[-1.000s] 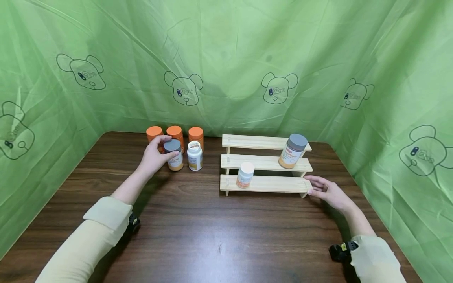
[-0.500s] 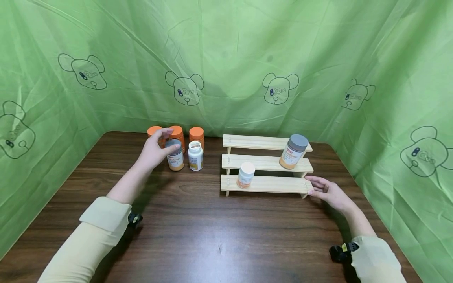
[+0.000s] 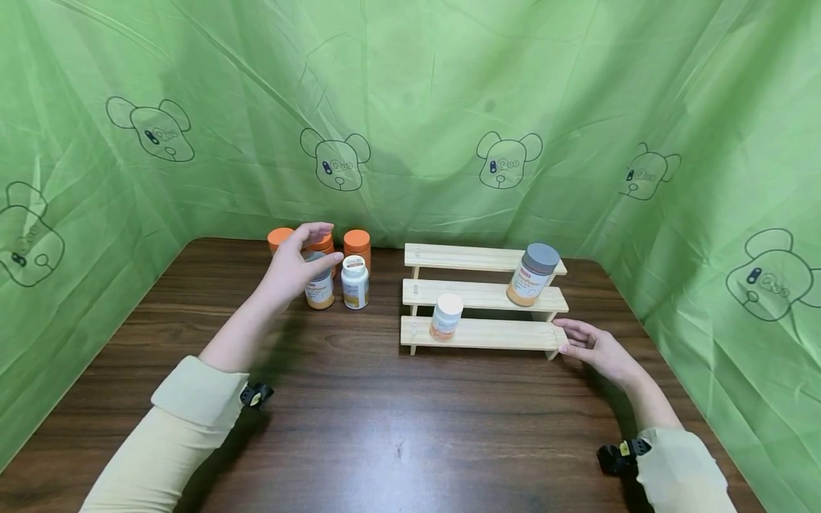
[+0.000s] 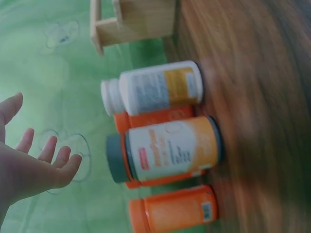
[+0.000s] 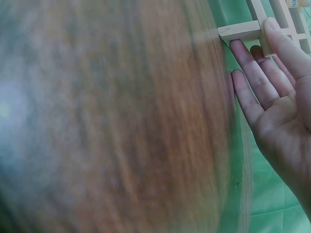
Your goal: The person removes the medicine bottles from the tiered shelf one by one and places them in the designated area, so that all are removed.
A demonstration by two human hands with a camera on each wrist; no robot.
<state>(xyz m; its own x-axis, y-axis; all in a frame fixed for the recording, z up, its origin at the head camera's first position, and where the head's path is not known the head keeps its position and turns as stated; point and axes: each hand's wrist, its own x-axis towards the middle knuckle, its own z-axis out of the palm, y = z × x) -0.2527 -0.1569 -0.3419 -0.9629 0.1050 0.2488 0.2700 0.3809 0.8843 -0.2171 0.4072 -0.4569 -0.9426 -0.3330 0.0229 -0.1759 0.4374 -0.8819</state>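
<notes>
My left hand (image 3: 296, 265), fingers spread and holding nothing, hovers at a grey-capped supplement bottle (image 3: 319, 293) and hides part of its cap in the head view. From the left wrist, the same hand (image 4: 36, 167) shows apart from that bottle (image 4: 172, 150). A white-capped bottle (image 3: 355, 286) stands just right of it. Behind are three orange bottles (image 3: 357, 244), partly covered. My right hand (image 3: 599, 353) holds the right end of the lowest step of a three-step wooden rack (image 3: 500, 335), thumb and fingers (image 5: 252, 68) around that end.
On the rack, a small white bottle (image 3: 445, 317) stands on the bottom step at left, and another grey-capped bottle (image 3: 531, 276) on the middle step at right. Green cloth (image 3: 423, 107) walls the dark wooden table (image 3: 385, 427) at the back and sides.
My left hand has let go of the grey-capped bottle, lifting and shifting to the right with its fingers opening. The bottle stands about where it was. My right hand stays at the rack.
</notes>
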